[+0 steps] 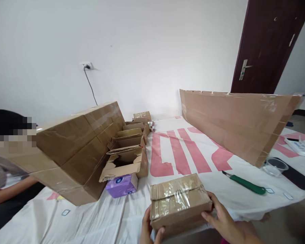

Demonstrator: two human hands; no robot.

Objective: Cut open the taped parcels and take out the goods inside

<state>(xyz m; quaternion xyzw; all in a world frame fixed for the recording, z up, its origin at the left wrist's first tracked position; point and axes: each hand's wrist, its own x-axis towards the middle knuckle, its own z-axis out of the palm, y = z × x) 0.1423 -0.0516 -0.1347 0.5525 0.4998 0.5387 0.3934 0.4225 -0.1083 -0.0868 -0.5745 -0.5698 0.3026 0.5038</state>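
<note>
Gripping a taped cardboard box [179, 201] at the bottom centre of the frame, both hands are clamped on its near ends. The left hand [148, 230] wraps the lower left corner, thumb on the near face; the right hand [222, 218] holds the right end, fingers curled against the side wall. The box lies between the hands on the white cloth [96, 217], its long axis running left to right, slightly tilted up toward the right. Both hands are equally close, in contact.

Right of the box lies a green-handled knife [245, 183], nearer the right hand. Left of centre, a purple tissue pack [122, 185] sits under an open carton [124, 162]. Farther back stand a large sealed carton [73, 149] and a long cardboard panel [234, 125]. Another person's arm [7, 193] shows at the left edge.
</note>
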